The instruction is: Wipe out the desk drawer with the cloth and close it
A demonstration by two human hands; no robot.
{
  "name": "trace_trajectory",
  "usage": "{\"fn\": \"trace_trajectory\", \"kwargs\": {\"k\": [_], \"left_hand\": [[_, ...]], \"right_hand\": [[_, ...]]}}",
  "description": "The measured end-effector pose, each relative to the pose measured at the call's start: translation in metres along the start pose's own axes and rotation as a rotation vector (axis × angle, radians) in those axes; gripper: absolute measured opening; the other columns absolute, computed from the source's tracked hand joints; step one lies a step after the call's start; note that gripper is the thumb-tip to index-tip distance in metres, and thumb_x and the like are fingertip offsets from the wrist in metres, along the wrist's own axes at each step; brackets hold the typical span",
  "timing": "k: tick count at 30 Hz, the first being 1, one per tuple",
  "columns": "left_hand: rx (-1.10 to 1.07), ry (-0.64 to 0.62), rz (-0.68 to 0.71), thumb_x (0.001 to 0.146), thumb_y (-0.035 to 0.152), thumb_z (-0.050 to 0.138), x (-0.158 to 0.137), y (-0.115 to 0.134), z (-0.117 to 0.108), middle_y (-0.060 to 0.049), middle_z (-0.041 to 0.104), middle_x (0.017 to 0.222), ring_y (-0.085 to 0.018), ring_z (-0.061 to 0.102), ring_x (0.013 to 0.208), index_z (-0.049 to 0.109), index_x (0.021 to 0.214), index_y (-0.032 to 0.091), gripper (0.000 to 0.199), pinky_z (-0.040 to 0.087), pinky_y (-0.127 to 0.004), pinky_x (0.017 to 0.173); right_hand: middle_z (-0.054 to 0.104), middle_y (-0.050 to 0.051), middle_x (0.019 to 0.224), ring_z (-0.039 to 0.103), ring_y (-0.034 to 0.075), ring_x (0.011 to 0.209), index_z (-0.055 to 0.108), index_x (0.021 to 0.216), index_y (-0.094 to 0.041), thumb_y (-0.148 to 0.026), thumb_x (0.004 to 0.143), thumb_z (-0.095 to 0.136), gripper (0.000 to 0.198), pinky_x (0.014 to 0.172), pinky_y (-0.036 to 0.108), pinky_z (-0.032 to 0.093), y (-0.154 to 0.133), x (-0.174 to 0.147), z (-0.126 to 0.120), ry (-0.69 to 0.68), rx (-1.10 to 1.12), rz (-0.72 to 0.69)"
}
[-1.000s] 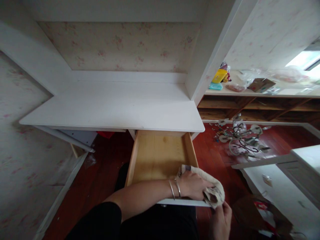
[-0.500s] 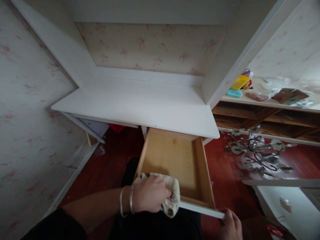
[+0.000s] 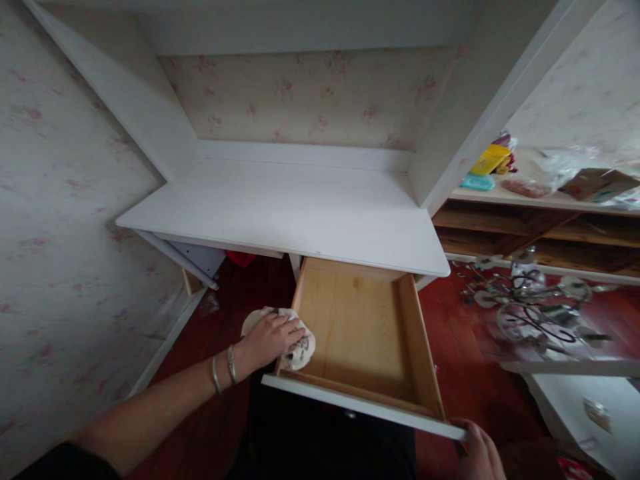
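A wooden drawer with a white front is pulled out of the white desk, and its inside is bare. My left hand, with two bracelets at the wrist, is closed on a pale, dark-patterned cloth. The cloth lies over the drawer's left side wall, near the front corner. At the lower right, my right hand grips the right end of the drawer front; its fingertips are partly hidden behind the panel.
A chandelier lies on the red wooden floor to the right, with small loose parts beside it. Behind it, a low shelf unit carries bags and a cardboard box. Flowered wallpaper covers the wall at the left.
My left hand has moved the cloth leftward and away from me, from the drawer's front edge to its left side wall. My right hand still holds the front's right end.
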State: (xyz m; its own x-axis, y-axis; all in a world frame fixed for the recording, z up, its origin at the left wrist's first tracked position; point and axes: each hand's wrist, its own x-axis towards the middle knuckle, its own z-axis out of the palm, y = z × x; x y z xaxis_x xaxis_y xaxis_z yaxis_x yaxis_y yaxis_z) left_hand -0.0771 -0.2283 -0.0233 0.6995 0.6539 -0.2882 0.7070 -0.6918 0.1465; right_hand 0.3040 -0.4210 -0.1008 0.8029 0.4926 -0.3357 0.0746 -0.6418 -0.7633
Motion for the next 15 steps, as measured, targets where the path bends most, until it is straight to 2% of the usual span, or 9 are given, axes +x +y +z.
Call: {"fn": "trace_trajectory", "kwargs": {"k": [3, 8, 12, 15], "left_hand": [[0.043, 0.092, 0.01, 0.099, 0.023, 0.035, 0.035, -0.017, -0.013, -0.007, 0.062, 0.123, -0.024, 0.056, 0.11, 0.059, 0.127, 0.023, 0.036, 0.039, -0.035, 0.098], [0.187, 0.302, -0.118, 0.099, 0.016, 0.029, 0.079, -0.043, -0.031, -0.012, 0.058, 0.127, -0.025, 0.049, 0.12, 0.054, 0.133, 0.02, 0.042, 0.04, -0.038, 0.1], [0.245, 0.294, -0.088, 0.092, 0.006, 0.037, 0.082, -0.042, -0.012, -0.012, 0.055, 0.133, -0.023, 0.048, 0.123, 0.05, 0.136, 0.021, 0.048, 0.045, -0.036, 0.096], [0.26, 0.299, -0.072, 0.092, 0.005, 0.039, 0.084, -0.04, 0.005, -0.01, 0.049, 0.141, -0.023, 0.041, 0.132, 0.054, 0.13, 0.021, 0.044, 0.04, -0.037, 0.101]], "right_hand": [[0.063, 0.005, 0.1, 0.057, 0.027, 0.098, 0.065, 0.088, -0.022, -0.05, 0.081, 0.041, 0.037, 0.091, 0.039, 0.04, -0.007, -0.004, -0.001, 0.011, -0.003, -0.014], [0.064, 0.005, 0.096, 0.058, 0.028, 0.096, 0.066, 0.086, -0.021, -0.053, 0.079, 0.042, 0.04, 0.089, 0.039, 0.041, -0.019, -0.014, -0.002, 0.027, 0.006, -0.025], [0.066, 0.005, 0.096, 0.058, 0.028, 0.098, 0.068, 0.09, -0.02, -0.058, 0.076, 0.048, 0.045, 0.09, 0.039, 0.042, -0.017, -0.015, -0.001, 0.052, 0.088, 0.038], [0.065, 0.004, 0.099, 0.057, 0.027, 0.1, 0.067, 0.094, -0.02, -0.057, 0.077, 0.047, 0.045, 0.093, 0.04, 0.04, -0.013, -0.011, 0.0, 0.037, 0.07, 0.047]]}}
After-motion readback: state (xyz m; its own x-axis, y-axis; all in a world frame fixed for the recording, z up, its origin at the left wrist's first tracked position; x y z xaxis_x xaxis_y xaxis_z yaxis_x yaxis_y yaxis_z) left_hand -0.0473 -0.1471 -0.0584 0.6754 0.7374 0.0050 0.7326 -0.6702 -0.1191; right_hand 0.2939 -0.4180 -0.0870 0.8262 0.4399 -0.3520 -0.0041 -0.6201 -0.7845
